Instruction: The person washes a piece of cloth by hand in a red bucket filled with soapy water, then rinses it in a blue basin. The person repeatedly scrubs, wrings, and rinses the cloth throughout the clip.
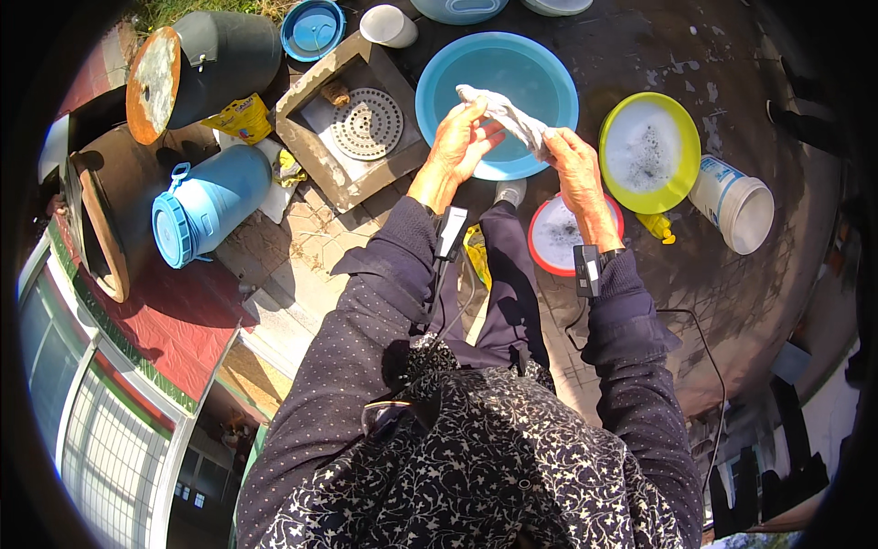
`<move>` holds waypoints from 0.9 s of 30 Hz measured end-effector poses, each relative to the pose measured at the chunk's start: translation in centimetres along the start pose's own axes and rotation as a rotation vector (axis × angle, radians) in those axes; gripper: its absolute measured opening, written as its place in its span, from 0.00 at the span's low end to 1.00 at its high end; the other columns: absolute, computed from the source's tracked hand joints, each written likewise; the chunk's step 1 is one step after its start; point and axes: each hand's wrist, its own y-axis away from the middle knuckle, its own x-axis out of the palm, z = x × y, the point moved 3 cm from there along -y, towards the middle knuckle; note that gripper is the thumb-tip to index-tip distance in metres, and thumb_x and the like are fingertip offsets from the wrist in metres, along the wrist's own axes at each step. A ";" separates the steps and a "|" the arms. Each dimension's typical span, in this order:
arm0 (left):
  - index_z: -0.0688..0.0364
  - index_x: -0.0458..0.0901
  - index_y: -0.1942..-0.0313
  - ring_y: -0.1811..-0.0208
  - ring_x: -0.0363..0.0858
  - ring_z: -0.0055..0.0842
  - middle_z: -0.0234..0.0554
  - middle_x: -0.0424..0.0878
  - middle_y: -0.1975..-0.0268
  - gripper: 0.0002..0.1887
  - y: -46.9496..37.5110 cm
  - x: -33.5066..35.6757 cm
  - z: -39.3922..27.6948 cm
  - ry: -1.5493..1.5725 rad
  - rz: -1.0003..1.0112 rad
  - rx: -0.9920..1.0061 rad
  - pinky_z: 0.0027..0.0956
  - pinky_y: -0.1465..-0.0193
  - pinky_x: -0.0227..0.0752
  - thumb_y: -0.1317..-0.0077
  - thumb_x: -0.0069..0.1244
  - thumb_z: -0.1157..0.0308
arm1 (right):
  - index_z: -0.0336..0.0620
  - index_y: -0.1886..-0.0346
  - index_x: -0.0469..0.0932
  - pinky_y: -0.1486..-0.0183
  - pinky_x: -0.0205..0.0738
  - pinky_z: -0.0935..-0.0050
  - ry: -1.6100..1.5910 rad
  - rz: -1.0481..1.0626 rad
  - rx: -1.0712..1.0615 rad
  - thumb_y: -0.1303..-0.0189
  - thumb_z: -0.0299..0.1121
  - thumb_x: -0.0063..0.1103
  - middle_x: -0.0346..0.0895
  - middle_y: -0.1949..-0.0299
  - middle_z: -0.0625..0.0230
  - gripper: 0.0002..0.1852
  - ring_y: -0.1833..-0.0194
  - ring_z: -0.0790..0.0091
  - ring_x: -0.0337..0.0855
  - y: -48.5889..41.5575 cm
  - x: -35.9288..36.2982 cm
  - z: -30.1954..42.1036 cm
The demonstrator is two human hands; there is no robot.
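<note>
A wrung, twisted white cloth stretches between my two hands, above a light-blue plastic basin of water. The thumb of my left hand lies against the cloth's left part, while its other fingers are spread below. My right hand grips the cloth's right end in a bunched hold. Just below my right hand stands a red-rimmed basin with suds in it, partly hidden by the wrist. To the right is a yellow-green basin full of white foam.
A white plastic bucket lies right of the yellow-green basin, near a yellow bottle. On the left are a square concrete frame around a perforated drain cover, a blue lidded barrel, a dark barrel and a yellow bag.
</note>
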 end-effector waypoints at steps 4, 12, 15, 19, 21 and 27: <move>0.57 0.77 0.30 0.34 0.83 0.38 0.40 0.83 0.35 0.26 1.5 1.3 1.7 -0.199 0.014 -0.127 0.52 0.33 0.77 0.22 0.63 0.57 | 0.34 0.44 0.83 0.50 0.84 0.67 -0.427 0.036 0.139 0.20 0.31 0.63 0.89 0.54 0.63 0.11 0.58 0.72 0.89 -1.2 1.4 0.0; 0.62 0.85 0.43 0.52 0.90 0.26 0.39 0.91 0.52 0.12 1.3 0.8 2.2 -0.363 -0.107 -0.135 0.36 0.47 0.86 0.24 0.60 0.69 | 0.33 0.33 0.79 0.50 0.91 0.61 -0.171 -0.121 0.197 0.24 0.23 0.54 0.88 0.49 0.56 0.19 0.51 0.64 0.92 -2.8 2.4 0.8; 0.63 0.87 0.48 0.55 0.89 0.22 0.39 0.91 0.53 0.08 1.4 1.6 2.1 -0.413 -0.096 -0.046 0.33 0.48 0.86 0.23 0.58 0.72 | 0.37 0.29 0.77 0.48 0.89 0.66 -0.113 -0.140 0.150 0.20 0.32 0.58 0.88 0.48 0.60 0.21 0.50 0.71 0.90 -2.1 2.8 1.4; 0.67 0.89 0.44 0.56 0.86 0.20 0.39 0.92 0.52 0.12 3.1 3.9 2.3 -0.477 0.100 0.029 0.30 0.51 0.82 0.22 0.54 0.74 | 0.35 0.33 0.82 0.48 0.88 0.69 0.213 -0.047 0.138 0.20 0.34 0.63 0.86 0.51 0.65 0.19 0.53 0.74 0.88 -1.2 3.9 2.6; 0.66 0.90 0.44 0.58 0.84 0.19 0.36 0.90 0.54 0.13 4.3 3.4 1.9 -0.461 0.122 -0.069 0.28 0.51 0.80 0.22 0.55 0.70 | 0.34 0.34 0.82 0.48 0.88 0.70 0.187 -0.035 0.044 0.19 0.33 0.62 0.86 0.51 0.65 0.18 0.54 0.74 0.89 -0.3 4.1 4.4; 0.64 0.87 0.40 0.60 0.83 0.18 0.32 0.87 0.57 0.17 5.4 -2.4 2.2 -0.336 0.005 -0.138 0.25 0.53 0.78 0.19 0.58 0.62 | 0.30 0.37 0.82 0.55 0.84 0.71 0.034 -0.055 -0.135 0.27 0.22 0.59 0.85 0.43 0.55 0.17 0.59 0.70 0.87 6.6 3.9 13.3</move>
